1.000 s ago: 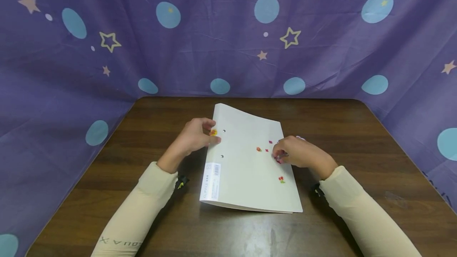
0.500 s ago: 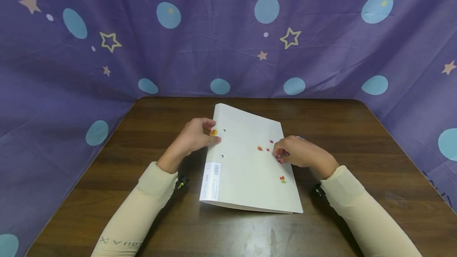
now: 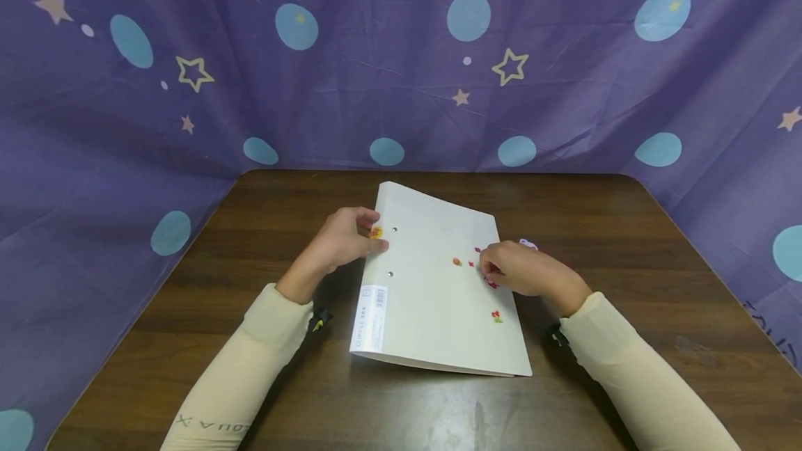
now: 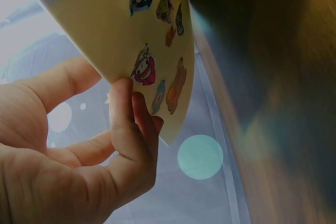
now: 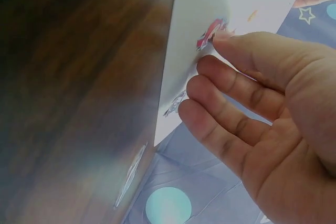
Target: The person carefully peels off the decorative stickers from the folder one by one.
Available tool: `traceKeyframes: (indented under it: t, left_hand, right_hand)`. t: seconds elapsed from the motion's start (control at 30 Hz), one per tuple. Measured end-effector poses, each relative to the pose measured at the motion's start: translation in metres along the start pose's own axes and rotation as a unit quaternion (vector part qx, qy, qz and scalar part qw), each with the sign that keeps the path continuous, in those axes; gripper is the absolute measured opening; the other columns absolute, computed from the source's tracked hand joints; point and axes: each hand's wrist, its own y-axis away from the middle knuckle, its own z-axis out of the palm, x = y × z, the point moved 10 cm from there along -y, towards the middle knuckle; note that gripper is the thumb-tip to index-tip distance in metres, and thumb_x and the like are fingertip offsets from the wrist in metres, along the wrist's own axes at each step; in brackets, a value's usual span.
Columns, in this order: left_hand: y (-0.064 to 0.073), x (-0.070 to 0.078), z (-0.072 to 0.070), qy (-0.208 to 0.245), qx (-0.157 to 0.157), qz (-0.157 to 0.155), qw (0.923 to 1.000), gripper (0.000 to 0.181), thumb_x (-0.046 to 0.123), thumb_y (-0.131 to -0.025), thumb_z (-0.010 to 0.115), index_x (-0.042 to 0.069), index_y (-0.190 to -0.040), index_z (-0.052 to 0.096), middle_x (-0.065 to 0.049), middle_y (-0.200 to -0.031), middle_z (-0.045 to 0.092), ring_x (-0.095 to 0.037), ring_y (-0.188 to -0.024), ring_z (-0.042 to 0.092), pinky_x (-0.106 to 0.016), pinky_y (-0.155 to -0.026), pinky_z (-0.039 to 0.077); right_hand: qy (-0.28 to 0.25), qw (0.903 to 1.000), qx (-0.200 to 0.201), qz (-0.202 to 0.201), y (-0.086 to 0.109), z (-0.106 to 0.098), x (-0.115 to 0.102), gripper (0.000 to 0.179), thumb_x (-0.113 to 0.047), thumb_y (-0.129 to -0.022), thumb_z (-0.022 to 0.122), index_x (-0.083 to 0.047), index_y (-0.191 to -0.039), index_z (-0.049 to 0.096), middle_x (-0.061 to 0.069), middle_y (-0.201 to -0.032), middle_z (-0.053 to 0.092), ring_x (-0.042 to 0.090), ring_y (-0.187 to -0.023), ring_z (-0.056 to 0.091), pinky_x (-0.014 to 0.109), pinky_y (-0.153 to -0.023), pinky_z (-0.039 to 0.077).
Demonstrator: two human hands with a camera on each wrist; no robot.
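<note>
A white clip file point(image 3: 432, 333) lies slanted on the table, its spine side raised. My left hand point(image 3: 341, 239) grips the spine edge between thumb and fingers, close to a yellow-orange sticker point(image 3: 376, 232). Character stickers, one with a pink hood point(image 4: 144, 73), cover the side facing the left wrist view. At the right of the cover, my right hand point(image 3: 516, 268) pinches a red-pink sticker point(image 5: 211, 34) that lies against the surface. The thumb tip overlaps its edge; the index fingertip is mostly hidden. The other fingers curve just below it.
Small flower stickers, one orange point(image 3: 457, 262) and one red with green point(image 3: 496, 316), dot the cover. A pale sticker point(image 3: 528, 244) shows beyond the right hand, and a clear scrap point(image 3: 694, 350) lies on the table point(image 3: 301, 395). A purple curtain point(image 3: 376, 75) hangs behind.
The right fingertips have pressed lower at the same spot, and the red-pink sticker now sits flatter on the cover. The file has shifted very slightly. My left hand keeps its grip.
</note>
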Motion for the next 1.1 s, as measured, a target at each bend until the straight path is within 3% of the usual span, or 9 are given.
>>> traceKeyframes:
  t: [0.5,1.1]
  left_hand:
    - [0.0001,0.0003,-0.0001,-0.004,0.000,-0.002,1.0000,0.056,0.009,-0.084,0.084,0.001,-0.134,0.061,-0.017,-0.124,0.059,-0.029,-0.090,0.065,-0.032,-0.071,0.060]
    - [-0.0001,-0.0015,-0.0024,0.003,0.001,-0.006,1.0000,0.056,0.009,-0.084,0.083,0.000,-0.135,0.060,-0.018,-0.124,0.058,-0.030,-0.092,0.065,-0.033,-0.073,0.060]
  right_hand:
    - [0.036,0.9992,-0.019,0.003,-0.0008,0.0055,-0.0030,0.024,-0.003,-0.094,0.067,-0.016,-0.079,0.053,-0.004,-0.074,0.047,0.011,-0.070,0.044,0.025,-0.062,0.039]
    - [0.019,0.9998,-0.010,0.000,0.0048,0.0001,0.0013,0.018,-0.006,-0.095,0.066,-0.013,-0.084,0.054,-0.004,-0.076,0.049,0.010,-0.067,0.044,0.025,-0.061,0.039]
